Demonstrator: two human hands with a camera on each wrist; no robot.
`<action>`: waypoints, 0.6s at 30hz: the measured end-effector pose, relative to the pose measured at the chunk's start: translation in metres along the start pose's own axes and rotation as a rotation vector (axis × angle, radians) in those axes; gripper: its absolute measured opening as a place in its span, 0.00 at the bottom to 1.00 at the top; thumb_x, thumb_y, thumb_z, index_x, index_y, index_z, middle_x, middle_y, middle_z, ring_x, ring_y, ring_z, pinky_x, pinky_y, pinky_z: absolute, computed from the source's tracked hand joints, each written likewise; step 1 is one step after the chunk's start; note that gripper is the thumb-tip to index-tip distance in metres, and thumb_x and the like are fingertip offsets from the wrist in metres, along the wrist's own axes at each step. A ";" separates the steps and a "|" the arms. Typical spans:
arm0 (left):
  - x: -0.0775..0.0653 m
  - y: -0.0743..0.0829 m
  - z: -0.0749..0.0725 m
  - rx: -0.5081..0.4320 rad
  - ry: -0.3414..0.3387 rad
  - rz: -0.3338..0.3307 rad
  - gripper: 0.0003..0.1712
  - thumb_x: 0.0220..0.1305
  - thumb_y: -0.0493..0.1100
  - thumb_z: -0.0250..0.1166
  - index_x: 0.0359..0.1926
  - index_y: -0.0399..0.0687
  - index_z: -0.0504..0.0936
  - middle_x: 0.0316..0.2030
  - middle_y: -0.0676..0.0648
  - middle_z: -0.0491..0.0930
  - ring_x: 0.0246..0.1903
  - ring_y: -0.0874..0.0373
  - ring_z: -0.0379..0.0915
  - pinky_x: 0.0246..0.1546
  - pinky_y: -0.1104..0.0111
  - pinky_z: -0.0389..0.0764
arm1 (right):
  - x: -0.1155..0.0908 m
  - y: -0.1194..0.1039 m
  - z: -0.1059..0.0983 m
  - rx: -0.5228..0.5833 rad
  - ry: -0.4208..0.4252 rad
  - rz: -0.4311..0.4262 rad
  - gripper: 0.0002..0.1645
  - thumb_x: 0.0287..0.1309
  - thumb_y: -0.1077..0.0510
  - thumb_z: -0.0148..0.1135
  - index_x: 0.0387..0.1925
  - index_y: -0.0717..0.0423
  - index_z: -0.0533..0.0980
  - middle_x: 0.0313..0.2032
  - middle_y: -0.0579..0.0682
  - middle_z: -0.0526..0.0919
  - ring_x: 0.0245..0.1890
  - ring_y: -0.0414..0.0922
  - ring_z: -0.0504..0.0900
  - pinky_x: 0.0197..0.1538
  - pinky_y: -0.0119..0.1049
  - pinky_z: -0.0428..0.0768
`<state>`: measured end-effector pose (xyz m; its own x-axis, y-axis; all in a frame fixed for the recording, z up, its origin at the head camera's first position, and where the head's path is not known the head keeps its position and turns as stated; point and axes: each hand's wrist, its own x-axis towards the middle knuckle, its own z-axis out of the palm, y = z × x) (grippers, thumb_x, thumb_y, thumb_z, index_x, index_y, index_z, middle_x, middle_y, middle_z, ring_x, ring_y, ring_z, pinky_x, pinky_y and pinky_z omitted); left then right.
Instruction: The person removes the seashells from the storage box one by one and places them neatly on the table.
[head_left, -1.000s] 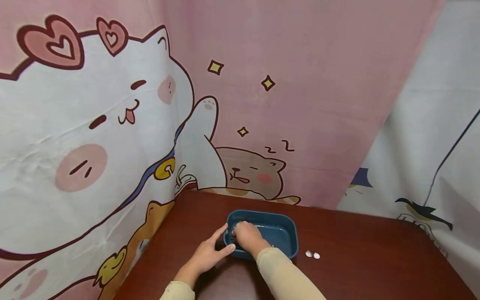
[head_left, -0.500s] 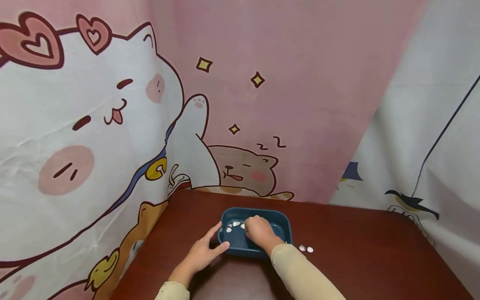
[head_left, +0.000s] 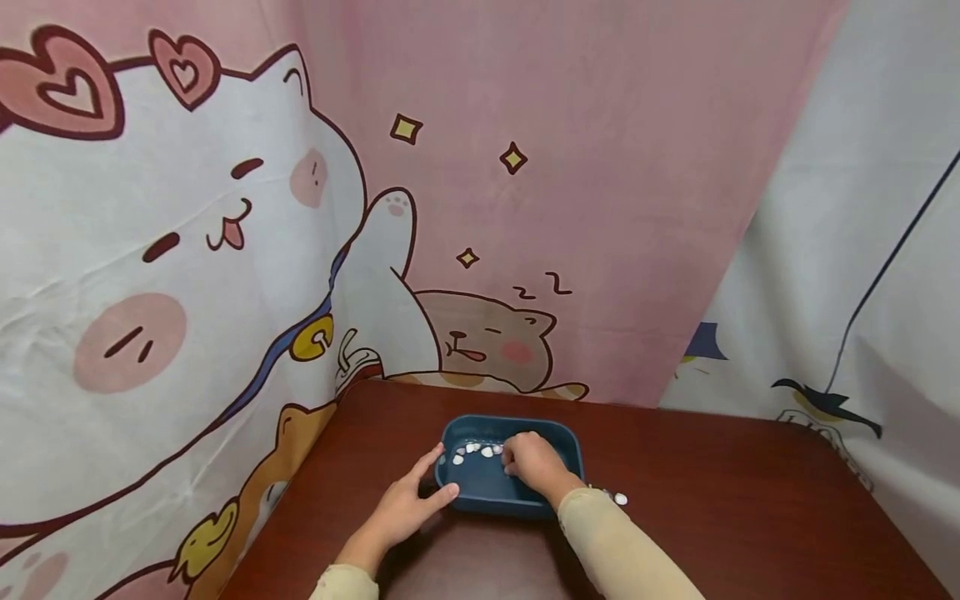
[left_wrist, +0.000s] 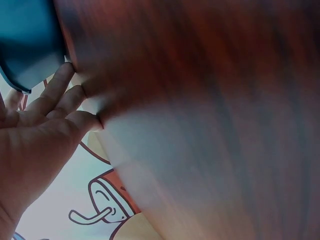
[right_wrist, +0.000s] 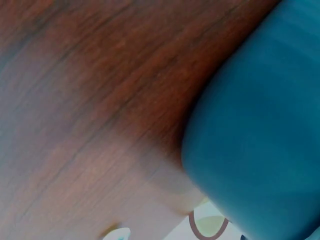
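Observation:
A blue rectangular tub (head_left: 498, 505) stands on the table. Several small white and pale pink pieces, like shells (head_left: 487, 452), lie in a loose row along its far left part. My left hand (head_left: 401, 505) spreads its fingers and thumb at the tub's left end; in the left wrist view, its fingers (left_wrist: 64, 80) lie beside the tub (left_wrist: 30, 45). Inside the tub my right hand (head_left: 536, 463) is lowered with bent fingers, just right of the row. Its fingertips are hidden, so whether they hold a piece is unclear. The right wrist view shows only the tub's outside (right_wrist: 260, 130).
On the dark red-brown table (head_left: 735, 500), a white shell-like piece (head_left: 620, 499) lies right of the tub, another partly hidden by the right sleeve (head_left: 622, 542). A printed curtain (head_left: 600, 167) hangs behind and along the left.
My right hand has moved rightward within the tub, uncovering the row of shell-like pieces at the left. My left hand stays at the tub's left end. The head view has shifted slightly.

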<state>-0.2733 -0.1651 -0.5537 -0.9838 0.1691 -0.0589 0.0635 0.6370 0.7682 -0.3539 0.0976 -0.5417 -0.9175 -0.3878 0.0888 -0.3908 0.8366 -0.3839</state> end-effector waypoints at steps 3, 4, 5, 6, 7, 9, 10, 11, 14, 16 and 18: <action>0.000 0.000 0.000 -0.001 0.001 -0.002 0.50 0.68 0.73 0.65 0.84 0.68 0.59 0.75 0.37 0.73 0.70 0.32 0.73 0.64 0.27 0.72 | 0.000 -0.001 -0.002 0.007 0.008 0.061 0.08 0.60 0.56 0.79 0.32 0.52 0.85 0.32 0.47 0.84 0.32 0.43 0.77 0.43 0.44 0.85; 0.000 0.000 0.000 -0.001 0.002 -0.007 0.50 0.68 0.74 0.66 0.84 0.68 0.59 0.75 0.38 0.73 0.70 0.33 0.73 0.65 0.27 0.72 | 0.000 -0.002 -0.002 0.007 0.011 0.086 0.09 0.60 0.55 0.79 0.34 0.53 0.86 0.33 0.48 0.85 0.32 0.43 0.77 0.44 0.45 0.85; 0.000 0.001 0.000 -0.001 0.000 -0.008 0.51 0.68 0.74 0.66 0.84 0.68 0.59 0.75 0.38 0.73 0.70 0.33 0.74 0.64 0.27 0.72 | 0.000 -0.002 -0.002 0.004 0.016 0.112 0.10 0.60 0.54 0.80 0.34 0.54 0.86 0.33 0.49 0.86 0.32 0.44 0.78 0.44 0.46 0.85; 0.000 0.001 0.000 -0.002 -0.001 -0.009 0.50 0.68 0.74 0.66 0.84 0.68 0.59 0.75 0.38 0.73 0.70 0.33 0.73 0.64 0.27 0.72 | 0.000 -0.003 -0.002 0.002 0.022 0.135 0.10 0.60 0.53 0.80 0.35 0.55 0.87 0.33 0.50 0.87 0.32 0.44 0.79 0.43 0.46 0.86; 0.000 0.002 0.000 -0.001 -0.001 -0.009 0.50 0.68 0.74 0.66 0.84 0.68 0.59 0.75 0.38 0.73 0.70 0.34 0.73 0.64 0.27 0.72 | 0.000 -0.003 -0.001 0.001 0.026 0.157 0.11 0.60 0.53 0.80 0.36 0.56 0.88 0.34 0.49 0.88 0.31 0.44 0.79 0.43 0.46 0.86; 0.000 0.003 -0.001 -0.003 0.000 -0.009 0.51 0.67 0.74 0.65 0.84 0.68 0.59 0.75 0.38 0.73 0.70 0.33 0.73 0.64 0.27 0.72 | 0.001 -0.004 -0.001 0.002 0.031 0.178 0.09 0.61 0.54 0.79 0.36 0.56 0.90 0.34 0.49 0.90 0.29 0.43 0.80 0.42 0.46 0.87; 0.000 0.003 -0.001 -0.005 0.002 -0.007 0.51 0.67 0.75 0.65 0.84 0.68 0.59 0.75 0.38 0.73 0.70 0.33 0.73 0.64 0.27 0.72 | 0.001 -0.004 0.000 0.006 0.031 0.182 0.08 0.61 0.55 0.79 0.36 0.56 0.90 0.34 0.50 0.91 0.29 0.43 0.80 0.42 0.46 0.87; 0.000 0.004 -0.001 -0.007 0.003 -0.006 0.51 0.67 0.75 0.65 0.84 0.68 0.59 0.75 0.37 0.73 0.70 0.33 0.73 0.64 0.27 0.72 | 0.001 -0.005 0.000 0.006 0.030 0.179 0.07 0.61 0.55 0.78 0.36 0.56 0.91 0.34 0.50 0.91 0.29 0.43 0.81 0.42 0.46 0.88; -0.001 0.005 -0.002 -0.012 0.005 -0.014 0.52 0.67 0.75 0.65 0.84 0.67 0.59 0.75 0.37 0.74 0.70 0.33 0.74 0.64 0.27 0.72 | 0.001 -0.006 0.000 0.014 0.019 0.178 0.07 0.62 0.56 0.78 0.38 0.55 0.92 0.38 0.51 0.93 0.34 0.45 0.86 0.47 0.50 0.89; -0.002 0.006 -0.002 -0.013 0.002 -0.020 0.51 0.67 0.75 0.65 0.84 0.67 0.59 0.74 0.37 0.74 0.69 0.33 0.74 0.64 0.27 0.73 | 0.000 -0.007 -0.001 0.029 0.007 0.179 0.07 0.62 0.58 0.77 0.40 0.55 0.92 0.41 0.52 0.93 0.39 0.47 0.88 0.51 0.53 0.89; -0.003 0.005 -0.001 -0.013 -0.001 -0.028 0.51 0.68 0.74 0.66 0.84 0.68 0.59 0.75 0.37 0.73 0.70 0.33 0.73 0.64 0.27 0.72 | -0.001 -0.008 -0.002 0.049 -0.012 0.184 0.07 0.63 0.59 0.76 0.42 0.55 0.92 0.44 0.52 0.93 0.43 0.48 0.89 0.54 0.54 0.89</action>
<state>-0.2706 -0.1630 -0.5488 -0.9850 0.1520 -0.0812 0.0337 0.6318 0.7744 -0.3505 0.0922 -0.5369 -0.9720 -0.2349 0.0017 -0.2120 0.8742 -0.4368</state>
